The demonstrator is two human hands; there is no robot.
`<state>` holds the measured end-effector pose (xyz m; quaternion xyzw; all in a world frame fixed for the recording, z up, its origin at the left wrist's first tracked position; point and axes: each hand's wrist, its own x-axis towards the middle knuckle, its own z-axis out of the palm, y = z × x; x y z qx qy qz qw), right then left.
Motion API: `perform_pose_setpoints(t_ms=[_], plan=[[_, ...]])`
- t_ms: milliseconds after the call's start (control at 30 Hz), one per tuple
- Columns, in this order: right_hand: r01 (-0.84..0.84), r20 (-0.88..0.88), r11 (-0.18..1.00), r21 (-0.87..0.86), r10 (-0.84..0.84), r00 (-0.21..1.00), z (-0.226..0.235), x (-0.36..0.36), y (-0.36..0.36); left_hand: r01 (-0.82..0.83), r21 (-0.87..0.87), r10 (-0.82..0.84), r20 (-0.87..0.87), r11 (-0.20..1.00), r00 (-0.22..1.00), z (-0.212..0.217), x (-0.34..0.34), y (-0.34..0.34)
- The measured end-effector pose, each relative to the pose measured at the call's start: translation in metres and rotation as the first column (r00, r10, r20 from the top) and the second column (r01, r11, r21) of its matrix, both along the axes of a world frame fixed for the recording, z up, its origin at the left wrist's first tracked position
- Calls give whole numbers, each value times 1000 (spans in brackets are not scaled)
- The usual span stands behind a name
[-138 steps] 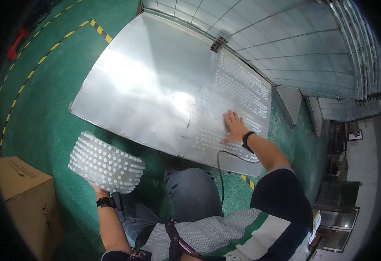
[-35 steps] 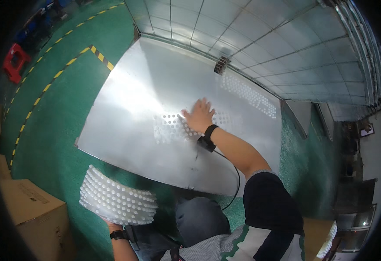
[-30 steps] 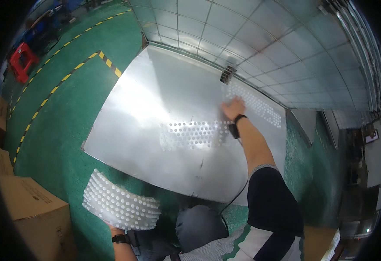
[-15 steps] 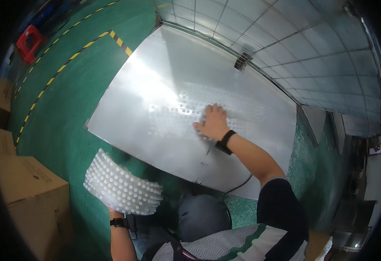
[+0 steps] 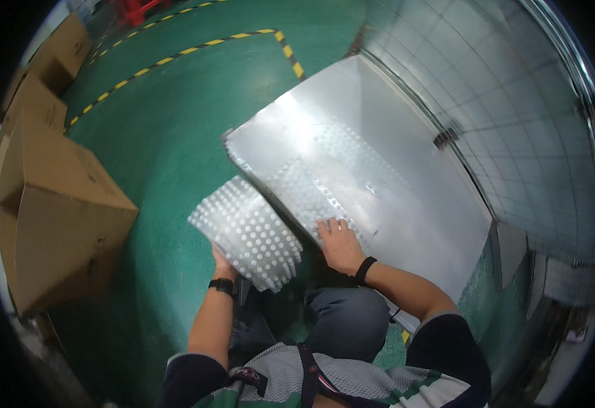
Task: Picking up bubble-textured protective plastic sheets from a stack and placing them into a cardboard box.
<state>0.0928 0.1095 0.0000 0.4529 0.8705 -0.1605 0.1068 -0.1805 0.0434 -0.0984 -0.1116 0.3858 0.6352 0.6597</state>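
Observation:
My left hand [image 5: 223,262] is closed round the lower edge of a thick, slightly curved stack of clear sheets with white round dots [image 5: 246,231], held beside the table. My right hand [image 5: 342,246] rests at the near edge of the shiny metal tabletop [image 5: 420,224], palm down, with its fingers slightly bent and apart. Its fingertips touch a clear dotted sheet [image 5: 328,197] lying on the metal. Farther back on the tabletop is another dotted patch [image 5: 352,146], blurred by glare.
Brown cardboard boxes [image 5: 80,224] stand on the left. A wire-mesh panel [image 5: 474,81] rises along the table's far right side. Black-and-yellow tape [image 5: 195,47] marks the green floor [image 5: 175,122], and a red plastic stool [image 5: 138,10] shows at the top.
My right hand has come back from the middle of the tabletop to its near edge. The stack in my left hand is now closer to the table. The whole view has turned.

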Motion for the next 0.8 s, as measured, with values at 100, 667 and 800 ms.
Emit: perform_pose_setpoints(t_ms=[100,667,800], plan=[[16,-121,994,106,-3,993,-3,-1,6,10,59,-14,54,998,998,-15,-4,2],[327,-229,885,330,-261,938,8,5,115,24,132,-40,120,991,992,-5,5,14],[416,78,903,109,-425,902,-33,62,104,-11,94,2,89,996,996,-4,4,14]])
